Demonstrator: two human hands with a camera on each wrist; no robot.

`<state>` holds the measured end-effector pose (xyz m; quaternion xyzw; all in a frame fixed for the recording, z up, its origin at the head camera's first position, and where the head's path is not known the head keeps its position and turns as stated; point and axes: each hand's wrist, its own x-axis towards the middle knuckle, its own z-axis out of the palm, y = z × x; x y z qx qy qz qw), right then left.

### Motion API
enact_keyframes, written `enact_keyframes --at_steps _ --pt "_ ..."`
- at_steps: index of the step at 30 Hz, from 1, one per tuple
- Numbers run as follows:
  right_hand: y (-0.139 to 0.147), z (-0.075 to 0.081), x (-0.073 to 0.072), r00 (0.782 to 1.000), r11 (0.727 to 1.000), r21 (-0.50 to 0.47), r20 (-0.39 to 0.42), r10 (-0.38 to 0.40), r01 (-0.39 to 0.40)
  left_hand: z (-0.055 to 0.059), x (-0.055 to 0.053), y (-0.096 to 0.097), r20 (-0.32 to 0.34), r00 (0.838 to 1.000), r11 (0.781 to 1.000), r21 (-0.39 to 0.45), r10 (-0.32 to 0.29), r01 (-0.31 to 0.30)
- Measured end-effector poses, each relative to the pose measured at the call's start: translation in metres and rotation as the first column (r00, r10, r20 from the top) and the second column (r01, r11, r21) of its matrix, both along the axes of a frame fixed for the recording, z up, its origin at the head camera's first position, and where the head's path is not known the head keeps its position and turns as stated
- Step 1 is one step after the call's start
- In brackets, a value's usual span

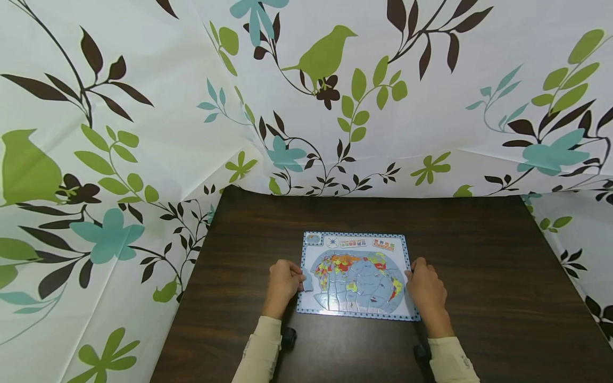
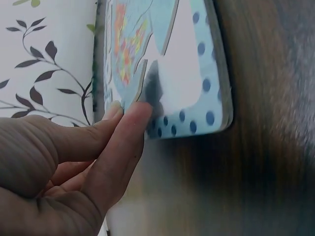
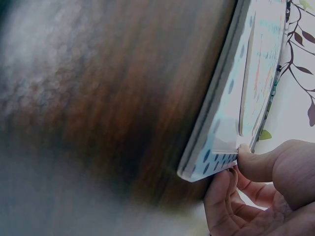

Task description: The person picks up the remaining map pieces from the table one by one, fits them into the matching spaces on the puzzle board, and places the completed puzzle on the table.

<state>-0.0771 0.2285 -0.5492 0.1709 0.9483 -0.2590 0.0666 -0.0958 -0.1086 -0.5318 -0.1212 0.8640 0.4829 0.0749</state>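
Observation:
A world map jigsaw puzzle board (image 1: 356, 315) with a dotted blue border lies on the dark table. Most of its oval map is filled with pieces, and a white gap shows at the left end. My left hand (image 1: 283, 282) pinches a light blue puzzle piece (image 1: 307, 282) between thumb and fingers, over the board's left border. The left wrist view shows that piece (image 2: 140, 83) tilted, its edge raised above the white base. At the opposite side, my right hand (image 1: 425, 287) grips the board's right edge, thumb on top and curled fingers beneath in the right wrist view.
The brown wooden table (image 1: 230, 255) extends around the board on all sides. Behind it and at the left hangs a white sheet (image 1: 182, 106) printed with birds, leaves and flowers. Dark bands with small devices (image 1: 288, 339) sit at both wrists.

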Motion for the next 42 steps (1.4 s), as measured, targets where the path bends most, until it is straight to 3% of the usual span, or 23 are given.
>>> enact_keyframes --at_steps 8,24,32,42 --pt "0.0 0.001 0.0 1.0 1.0 0.003 -0.004 0.009 -0.009 -0.003 0.003 0.013 -0.007 0.999 0.999 0.009 -0.032 0.032" --pt "-0.001 0.001 -0.001 1.0 1.0 -0.004 0.002 0.003 -0.003 0.0 0.003 0.025 0.002 1.0 0.989 -0.143 -0.028 0.028" --pt "0.001 -0.001 -0.001 1.0 1.0 -0.002 -0.005 -0.001 0.001 -0.003 0.005 0.03 -0.027 0.999 0.972 -0.234 -0.021 0.014" --pt "0.001 0.0 -0.001 1.0 1.0 0.004 -0.001 -0.012 0.012 -0.004 0.004 0.028 -0.036 0.998 0.974 -0.225 -0.044 0.035"
